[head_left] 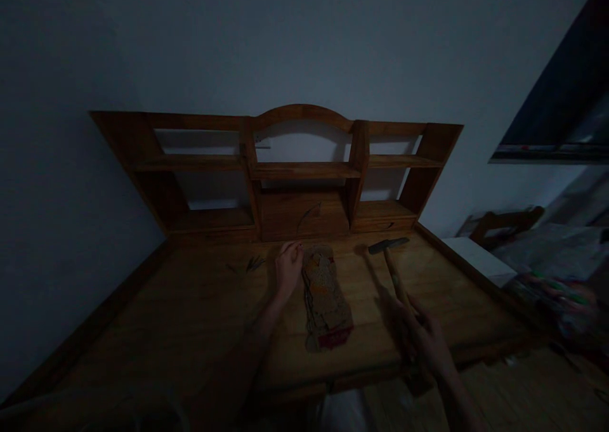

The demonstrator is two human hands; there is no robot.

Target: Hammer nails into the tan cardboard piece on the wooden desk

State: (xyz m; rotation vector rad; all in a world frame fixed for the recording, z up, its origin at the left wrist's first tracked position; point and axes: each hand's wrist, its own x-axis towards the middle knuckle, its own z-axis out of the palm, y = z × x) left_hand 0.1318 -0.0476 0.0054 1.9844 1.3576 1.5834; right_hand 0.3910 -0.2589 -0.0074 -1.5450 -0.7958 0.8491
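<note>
My right hand (425, 338) is wrapped round the wooden handle of a hammer (394, 270). The hammer's dark metal head is raised above the desk, to the right of a flat stack of worn brown cardboard (328, 295). Beside the far left edge of that stack, my left hand (288, 268) has its fingers pinched together. Whatever is between those fingertips is too small and dark to make out. Several thin dark pieces, nail-like in shape, lie in a small pile (255, 264) left of my left hand.
The wooden desk (200, 318) carries a shelf unit (304, 173) along its back, against the wall. A wall socket (262, 142) shows through the middle opening. To the right are a wooden chair back (509, 222), a white surface (476, 257) and plastic-wrapped items (556, 292).
</note>
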